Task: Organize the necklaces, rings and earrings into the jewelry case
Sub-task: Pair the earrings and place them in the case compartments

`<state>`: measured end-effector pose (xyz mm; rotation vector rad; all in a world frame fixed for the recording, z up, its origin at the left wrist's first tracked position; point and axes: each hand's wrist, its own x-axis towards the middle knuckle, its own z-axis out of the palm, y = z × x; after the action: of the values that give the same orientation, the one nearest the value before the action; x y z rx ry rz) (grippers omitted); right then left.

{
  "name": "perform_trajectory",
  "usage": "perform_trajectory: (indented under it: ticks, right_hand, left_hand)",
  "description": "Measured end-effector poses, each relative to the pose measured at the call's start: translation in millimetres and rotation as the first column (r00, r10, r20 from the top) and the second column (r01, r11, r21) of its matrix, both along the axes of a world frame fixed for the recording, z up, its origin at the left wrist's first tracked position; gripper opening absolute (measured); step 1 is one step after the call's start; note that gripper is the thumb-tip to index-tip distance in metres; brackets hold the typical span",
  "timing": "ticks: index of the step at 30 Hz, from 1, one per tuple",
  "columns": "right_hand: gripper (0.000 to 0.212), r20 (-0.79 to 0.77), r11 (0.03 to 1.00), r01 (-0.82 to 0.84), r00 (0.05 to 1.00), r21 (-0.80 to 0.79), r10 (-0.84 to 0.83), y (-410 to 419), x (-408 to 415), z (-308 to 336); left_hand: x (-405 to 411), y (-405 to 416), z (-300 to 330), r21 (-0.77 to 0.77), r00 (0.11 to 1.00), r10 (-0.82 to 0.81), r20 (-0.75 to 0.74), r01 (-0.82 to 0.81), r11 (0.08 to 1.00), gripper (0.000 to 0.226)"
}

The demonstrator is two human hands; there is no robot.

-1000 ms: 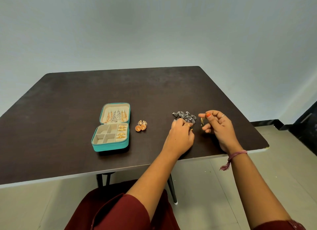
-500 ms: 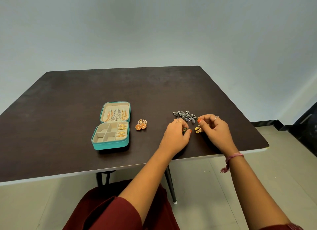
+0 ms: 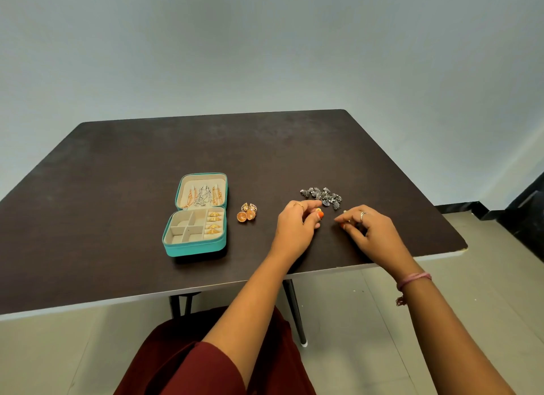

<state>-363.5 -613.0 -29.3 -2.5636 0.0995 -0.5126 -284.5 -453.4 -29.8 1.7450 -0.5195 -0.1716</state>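
Both of your hands work close to the table's [image 3: 117,173] near right edge, with bare dark top stretching wide behind and to the left. Your left hand [image 3: 295,226] pinches a small gold earring [image 3: 318,210]; your right hand [image 3: 369,232] is curled, contents too small to tell. The open teal jewelry case [image 3: 195,215] holds necklaces [image 3: 203,195] in its lid and gold rings [image 3: 214,223] below. Two gold dome earrings [image 3: 247,213] lie just beside it; silver earrings [image 3: 322,195] are heaped beyond your fingers.

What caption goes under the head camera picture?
Left hand pinches a small gold earring near silver jewelry, beside the open teal jewelry case.
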Motion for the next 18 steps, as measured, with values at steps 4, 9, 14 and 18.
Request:
perform_trajectory:
  ticks: [4, 9, 14, 18]
  right_hand:
    - [0.019, 0.052, 0.999, 0.04, 0.998, 0.023, -0.041, -1.1, -1.1, -4.0]
    - [0.021, 0.14, 0.967, 0.04, 0.987, 0.252, -0.077, 2.6, -3.7, -1.1]
    - [0.024, 0.141, 0.884, 0.055, 0.981, 0.465, -0.135, 2.1, -4.6, 0.5]
    - [0.022, 0.114, 0.8, 0.053, 0.982, 0.598, -0.15, 1.4, -6.3, 0.8]
  left_hand:
    - [-1.8, 1.1, 0.8, 0.033, 0.997, -0.01, 0.078, 0.007, 0.999, 0.02]
    - [-6.0, 4.6, 5.0, -0.011, 0.991, -0.05, 0.121, 0.052, 0.999, 0.019]
    - [-9.6, 5.3, 7.6, -0.12, 0.991, -0.112, 0.078, 0.121, 0.985, 0.017]
    - [-10.4, 6.2, 8.2, -0.207, 0.992, -0.129, 0.006, 0.128, 0.97, 0.018]
